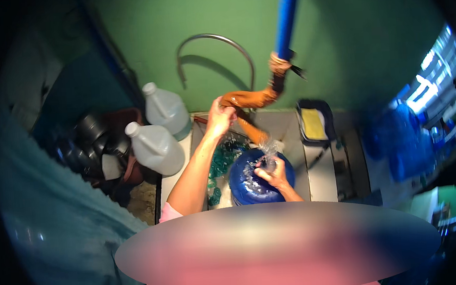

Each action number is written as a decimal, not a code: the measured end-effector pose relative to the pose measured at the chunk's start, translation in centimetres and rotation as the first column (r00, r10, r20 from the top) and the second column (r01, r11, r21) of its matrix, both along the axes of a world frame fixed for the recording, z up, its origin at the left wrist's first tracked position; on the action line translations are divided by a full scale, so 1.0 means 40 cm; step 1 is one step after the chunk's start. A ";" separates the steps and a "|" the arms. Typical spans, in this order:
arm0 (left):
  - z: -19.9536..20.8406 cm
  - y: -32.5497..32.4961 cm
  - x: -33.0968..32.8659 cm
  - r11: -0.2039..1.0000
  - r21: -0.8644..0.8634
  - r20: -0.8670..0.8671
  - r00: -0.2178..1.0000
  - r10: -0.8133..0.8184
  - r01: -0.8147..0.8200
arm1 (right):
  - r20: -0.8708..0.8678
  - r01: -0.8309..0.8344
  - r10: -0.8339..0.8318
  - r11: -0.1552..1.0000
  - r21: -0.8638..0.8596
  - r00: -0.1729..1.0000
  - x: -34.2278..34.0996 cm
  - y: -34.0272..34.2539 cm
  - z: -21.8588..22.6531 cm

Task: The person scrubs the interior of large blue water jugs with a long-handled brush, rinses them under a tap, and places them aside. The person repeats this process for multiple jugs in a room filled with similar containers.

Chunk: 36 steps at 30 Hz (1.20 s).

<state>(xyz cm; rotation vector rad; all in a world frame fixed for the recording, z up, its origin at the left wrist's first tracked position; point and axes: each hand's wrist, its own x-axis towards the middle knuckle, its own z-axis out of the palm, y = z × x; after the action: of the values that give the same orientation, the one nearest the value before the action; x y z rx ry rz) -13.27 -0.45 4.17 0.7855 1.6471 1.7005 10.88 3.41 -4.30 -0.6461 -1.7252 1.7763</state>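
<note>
My left hand (221, 119) is closed around an orange-brown hose (254, 98) at its bend. Past my fingers the hose folds down toward a large round blue water jug (243, 180). Water splashes around the jug's neck and runs over its top. My right hand (275, 175) is wrapped around the neck, its thumb toward the left. The jug sits in a basin (284, 123) where a green net-like bundle (224, 161) lies on the left. Spray partly hides the hose end and the jug's mouth.
Two translucent white jugs, a rear one (166, 112) and a nearer one (155, 149), stand left of the basin. Beyond is a reddish tub (133, 172) with dark items. A blue pipe (287, 21) feeds the hose. A yellow sponge (313, 124) lies in a dark tray; blue jugs (409, 155) stand right.
</note>
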 end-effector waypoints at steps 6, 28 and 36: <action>-0.231 -0.299 -0.004 0.927 -0.337 -0.126 0.983 0.132 -0.167 | -0.283 0.124 -0.063 0.972 0.201 0.957 0.119 -0.021 0.255; 0.298 -0.575 0.210 0.959 0.268 -0.175 0.983 -0.046 0.093 | -0.332 0.262 -0.579 0.711 -0.652 0.744 0.358 0.016 0.300; 0.730 -0.558 0.259 0.968 -0.096 -0.871 0.452 -0.195 0.232 | -0.142 0.162 -0.175 0.982 -0.097 0.974 0.161 -0.184 0.087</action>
<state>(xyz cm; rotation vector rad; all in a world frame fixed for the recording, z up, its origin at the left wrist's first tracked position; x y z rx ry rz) -2.89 -22.75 33.36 2.0594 1.9925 1.1438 17.33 -3.93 -0.81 -0.6567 -1.4577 1.7396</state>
